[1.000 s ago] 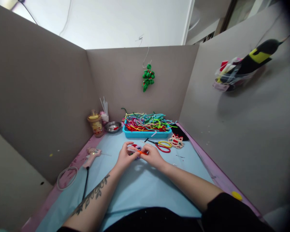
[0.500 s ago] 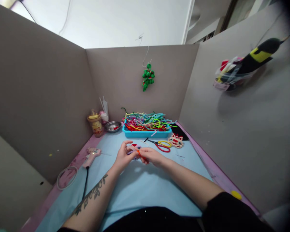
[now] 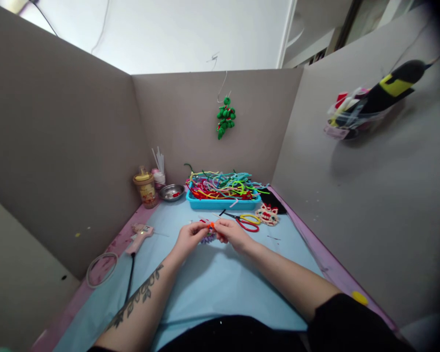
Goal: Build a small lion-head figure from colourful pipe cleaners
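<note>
fingers (image 3: 200,226) of the left hand (image 3: 187,238) pinch a small orange piece (image 3: 212,225) from one side, while the right hand (image 3: 233,233) grips it from the other between thumb and forefinger. it is held just above the counter (image 3: 212,293), straight in front of the person, probably so that both sides can be steadied in plain sight. a lilac piece (image 3: 208,239) shows just below the fingertips; whether it is joined to the orange one, or which fingers bear it, cannot be told.

beyond the hands, a blue tray (image 3: 205,204) heaped with colored stems (image 3: 223,186) stands near the back wall, likely to keep every color within reach. scissors (image 3: 239,218) lie just past the right hand, handles toward the right, seemingly placed for an easy pick-up by that hand. a pink glue gun (image 3: 141,238) rests at the left, well apart from the fingers, perhaps to keep its tip away from skin.

half a second ago, the left forefinger was raised and a longer stretch of orange showed. now the left fingers have closed in beside the right ones, leaving only a dab of orange visible, and the lilac piece shows lower. tray, scissors and glue gun have not moved.
</note>
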`<move>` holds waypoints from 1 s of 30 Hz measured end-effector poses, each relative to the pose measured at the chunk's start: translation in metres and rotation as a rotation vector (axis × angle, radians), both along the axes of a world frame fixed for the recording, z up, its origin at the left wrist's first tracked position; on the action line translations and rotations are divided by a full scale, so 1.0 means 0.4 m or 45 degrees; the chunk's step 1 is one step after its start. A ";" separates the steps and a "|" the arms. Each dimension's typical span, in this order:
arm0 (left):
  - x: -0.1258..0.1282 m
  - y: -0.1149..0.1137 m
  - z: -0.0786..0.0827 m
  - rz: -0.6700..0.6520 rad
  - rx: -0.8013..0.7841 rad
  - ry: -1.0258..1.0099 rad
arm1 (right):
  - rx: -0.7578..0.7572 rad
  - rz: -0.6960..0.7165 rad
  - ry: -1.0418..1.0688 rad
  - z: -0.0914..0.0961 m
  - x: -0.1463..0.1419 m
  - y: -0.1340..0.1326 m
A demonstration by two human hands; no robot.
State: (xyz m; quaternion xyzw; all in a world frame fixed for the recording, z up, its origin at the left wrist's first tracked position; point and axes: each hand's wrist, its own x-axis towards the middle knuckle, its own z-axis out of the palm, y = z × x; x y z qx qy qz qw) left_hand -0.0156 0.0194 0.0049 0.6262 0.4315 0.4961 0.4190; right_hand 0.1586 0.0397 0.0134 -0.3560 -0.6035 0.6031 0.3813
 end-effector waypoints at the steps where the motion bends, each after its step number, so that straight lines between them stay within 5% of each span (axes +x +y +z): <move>1: 0.001 -0.002 0.002 -0.004 -0.001 0.003 | 0.034 -0.028 -0.018 0.002 0.000 -0.001; 30: 0.010 -0.014 0.010 -0.101 -0.175 -0.145 | 1.327 -0.523 -0.971 -0.018 0.015 -0.014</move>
